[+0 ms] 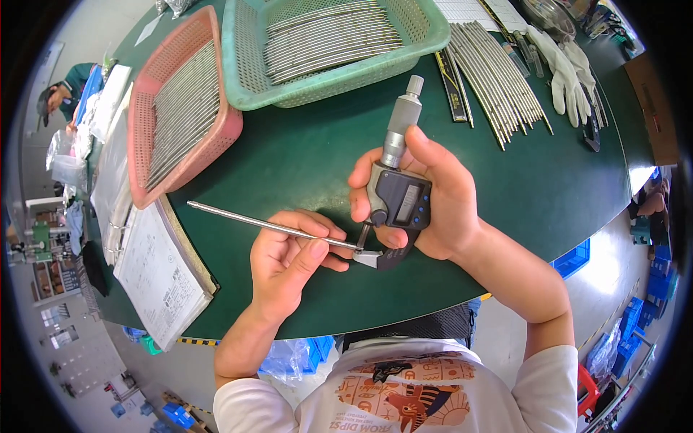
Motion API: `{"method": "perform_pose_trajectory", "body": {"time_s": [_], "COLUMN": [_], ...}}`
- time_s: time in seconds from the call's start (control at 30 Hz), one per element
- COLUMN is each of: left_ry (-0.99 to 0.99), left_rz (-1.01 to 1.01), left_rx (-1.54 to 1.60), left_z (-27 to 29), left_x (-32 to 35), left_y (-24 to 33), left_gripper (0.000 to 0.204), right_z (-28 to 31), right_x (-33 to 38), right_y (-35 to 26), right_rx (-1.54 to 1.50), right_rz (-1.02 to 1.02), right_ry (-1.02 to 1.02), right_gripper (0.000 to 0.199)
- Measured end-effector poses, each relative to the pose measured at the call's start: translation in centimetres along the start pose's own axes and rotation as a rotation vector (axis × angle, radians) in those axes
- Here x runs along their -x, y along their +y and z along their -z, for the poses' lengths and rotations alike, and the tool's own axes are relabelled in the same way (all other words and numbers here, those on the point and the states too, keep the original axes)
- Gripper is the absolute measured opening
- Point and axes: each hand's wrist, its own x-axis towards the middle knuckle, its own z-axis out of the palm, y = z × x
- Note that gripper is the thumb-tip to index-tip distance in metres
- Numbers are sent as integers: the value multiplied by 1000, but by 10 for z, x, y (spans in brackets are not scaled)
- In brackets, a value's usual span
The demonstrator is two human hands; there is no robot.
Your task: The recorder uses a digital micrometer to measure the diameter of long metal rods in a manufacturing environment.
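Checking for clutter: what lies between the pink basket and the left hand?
Head view: bare green table between pink basket and left hand, crossed only by the held metal rod.

Green worktable (303, 166), pale grey floor (613, 274)

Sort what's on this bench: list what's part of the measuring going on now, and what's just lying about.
In use:
- left hand holding a thin metal rod
- right hand gripping a digital micrometer, rod end in its jaws

Lying about:
- green basket of rods
- pink basket of rods
- loose rods
- white gloves
- open binder
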Motion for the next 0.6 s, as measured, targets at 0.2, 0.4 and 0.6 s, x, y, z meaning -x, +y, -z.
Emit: {"method": "perform_pose_trajectory", "body": {"time_s": [0.2, 0.4, 0.6], "left_ry": [-14, 6, 24], "left_rz": [4, 14, 38], "left_rx": [14, 11, 6], "left_z": [1, 0, 0], "left_x": [0, 1, 0], "left_y": [0, 1, 1], "left_gripper": [16, 20, 18], "right_z": [0, 1, 0], "right_x": [1, -1, 0], "right_y": [-1, 1, 0], "right_rx": [16, -6, 21], "right_rz": [2, 2, 7], "right_ry": [5, -5, -5], "right_gripper": [55, 56, 57]}}
